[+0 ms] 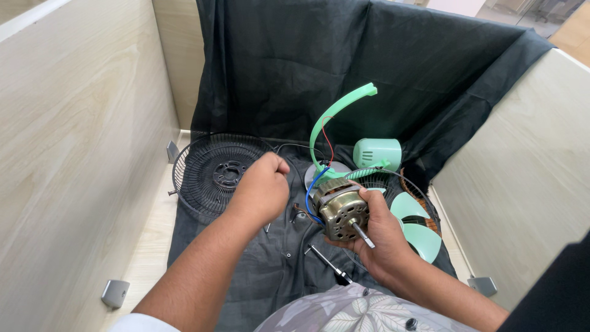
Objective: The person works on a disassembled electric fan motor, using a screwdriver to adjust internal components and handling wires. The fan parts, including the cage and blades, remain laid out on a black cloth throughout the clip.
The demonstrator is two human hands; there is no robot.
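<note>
My right hand [382,237] grips a metal fan motor [340,211] with its shaft pointing toward me; blue, red and black wires run from its rear. My left hand [263,187] is closed into a fist just left of the motor, above the black cloth [270,258]; whether it pinches a small part or wire is hidden. A curved mint-green fan bracket [332,120] rises behind the motor. A screwdriver [329,264] lies on the cloth below the motor.
A black wire fan grille [206,175] lies at the left. A green motor cover [377,154], green fan blades [418,230] and a second grille sit at the right. Wooden panels wall both sides; black cloth drapes the back.
</note>
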